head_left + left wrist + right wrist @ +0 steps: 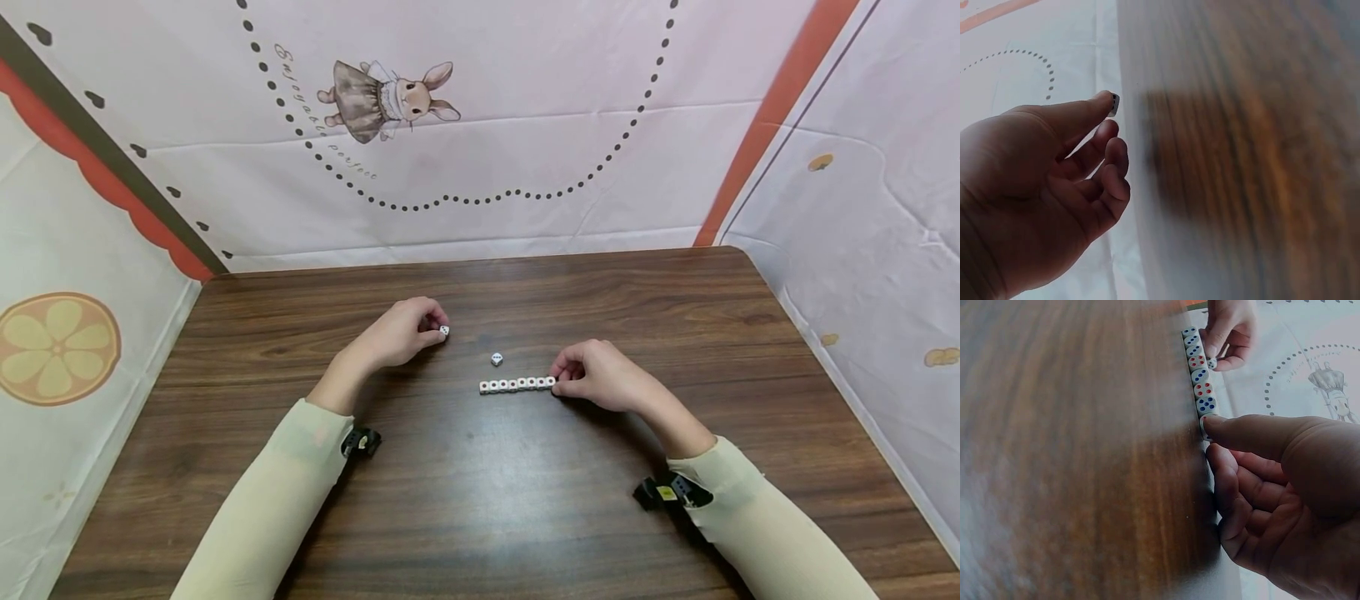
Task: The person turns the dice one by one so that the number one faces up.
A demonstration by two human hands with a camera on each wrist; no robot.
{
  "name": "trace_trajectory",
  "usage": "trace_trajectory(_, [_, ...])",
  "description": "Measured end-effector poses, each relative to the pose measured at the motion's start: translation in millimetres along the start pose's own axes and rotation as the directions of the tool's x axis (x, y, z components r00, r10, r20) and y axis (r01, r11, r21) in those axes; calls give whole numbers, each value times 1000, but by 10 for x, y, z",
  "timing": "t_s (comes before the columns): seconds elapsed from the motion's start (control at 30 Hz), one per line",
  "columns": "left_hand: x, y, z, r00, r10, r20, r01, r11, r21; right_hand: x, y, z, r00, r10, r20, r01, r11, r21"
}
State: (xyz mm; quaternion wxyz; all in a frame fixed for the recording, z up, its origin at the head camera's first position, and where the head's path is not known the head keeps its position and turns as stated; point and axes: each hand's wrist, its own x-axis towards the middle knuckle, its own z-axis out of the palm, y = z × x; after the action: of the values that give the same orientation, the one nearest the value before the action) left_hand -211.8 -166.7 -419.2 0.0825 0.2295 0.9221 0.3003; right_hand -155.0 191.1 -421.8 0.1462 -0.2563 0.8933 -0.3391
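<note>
A straight row of several white dice (513, 385) lies on the wooden table, red one-dot faces up. At its right end my right hand (606, 377) pinches the last die (1206, 427) between thumb and fingers. Blue and red dots mark the side faces in the right wrist view. Farther left and back, my left hand (405, 332) holds a single die (445, 331) at its fingertips; the die also peeks past the thumb (1100, 103) in the left wrist view. One loose die (497, 359) sits just behind the row, between the hands.
The brown wood-grain table (480, 517) spreads around the dice. Printed cloth walls (525, 150) stand behind it and on both sides. A black camera strap is on each wrist, the left one (362, 442) and the right one (672, 492).
</note>
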Motion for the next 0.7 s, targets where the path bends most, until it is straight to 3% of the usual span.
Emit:
trace_trajectory(0.23, [-68,-42,-34,999,-39,18,39,999,-6,3,-12,-8,1000,-6,-1,6,1000,3])
trace_trajectory(0.7, [-103,-45,-59,998,-50,49,49,999,22,-10,-22,-8,1000,-11,-13,11,1000,-5])
